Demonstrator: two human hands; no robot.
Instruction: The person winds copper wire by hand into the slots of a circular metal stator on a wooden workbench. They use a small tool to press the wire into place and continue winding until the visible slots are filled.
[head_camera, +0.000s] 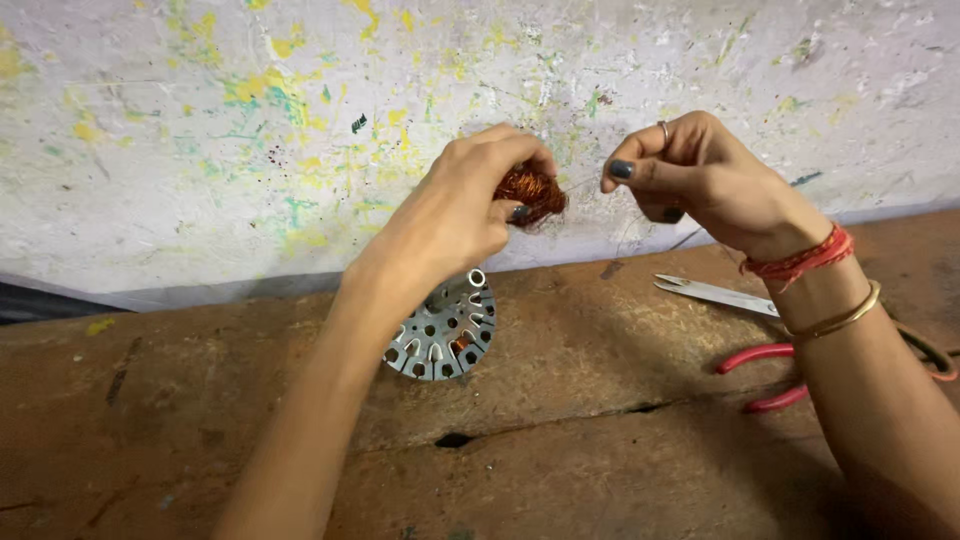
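From the head camera, the left hand (455, 215) is closed around a tangled ball of copper wire (531, 193), held in the air in front of the paint-spattered wall (250, 150) — directly above the round slotted metal core (443, 327) that lies on the brown table (600, 400). Just right of the ball, the right hand (700, 175) pinches a fine strand running from it between thumb and forefinger. Right of the core, under that wrist, lie metal snips (715, 293) and red-handled pliers (770, 375).
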